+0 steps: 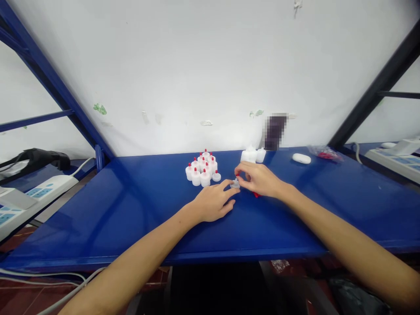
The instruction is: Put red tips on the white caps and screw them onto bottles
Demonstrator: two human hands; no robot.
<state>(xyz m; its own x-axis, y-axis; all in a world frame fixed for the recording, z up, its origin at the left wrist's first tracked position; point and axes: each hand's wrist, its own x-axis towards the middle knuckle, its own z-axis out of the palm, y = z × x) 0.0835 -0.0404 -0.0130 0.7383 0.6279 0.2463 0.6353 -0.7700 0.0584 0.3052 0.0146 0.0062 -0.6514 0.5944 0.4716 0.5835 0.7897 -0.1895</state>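
Observation:
My left hand (215, 202) lies on the blue table (131, 205), its fingers pinched on a small white cap (235, 184). My right hand (259, 178) is closed just right of it, fingertips meeting over the same white cap and holding a tiny red tip (237, 175). A small red piece (256, 194) lies under my right wrist. A cluster of several white caps with red tips (202, 169) stands just behind my left hand.
Two or three plain white caps (252, 155) sit at the back by the wall. A white oval case (301, 158) and a clear bag of red pieces (325, 153) lie at the back right. Power strips (36, 192) rest on the left shelf.

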